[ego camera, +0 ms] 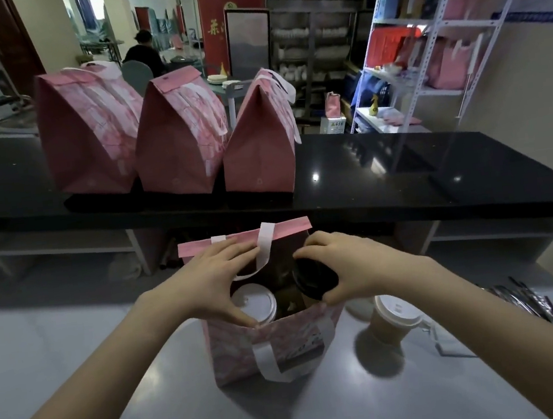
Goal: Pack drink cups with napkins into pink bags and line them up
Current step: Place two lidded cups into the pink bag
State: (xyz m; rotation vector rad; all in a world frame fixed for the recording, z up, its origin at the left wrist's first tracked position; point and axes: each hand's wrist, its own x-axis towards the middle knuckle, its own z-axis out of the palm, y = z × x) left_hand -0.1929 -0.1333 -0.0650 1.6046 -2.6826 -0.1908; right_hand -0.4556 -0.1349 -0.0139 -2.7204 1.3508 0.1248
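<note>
An open pink bag (277, 347) with white handles stands on the grey table in front of me. Inside it, on the left, sits a cup with a white lid (256, 304). My left hand (217, 278) spreads the bag's left rim, thumb on the near edge and fingers on the far flap. My right hand (340, 267) grips a black-lidded cup (314, 279) at the bag's right side, partly inside the opening. Another white-lidded paper cup (393, 321) stands on the table to the right of the bag. Three closed pink bags (177, 138) stand in a row on the black counter.
The black counter (419, 172) runs across behind the grey table (151, 395), with bare surface right of the row. Dark wrapped packets (537, 303) lie at the table's right edge. A white shelf rack (428, 40) with bags stands at the back right. A person sits far behind.
</note>
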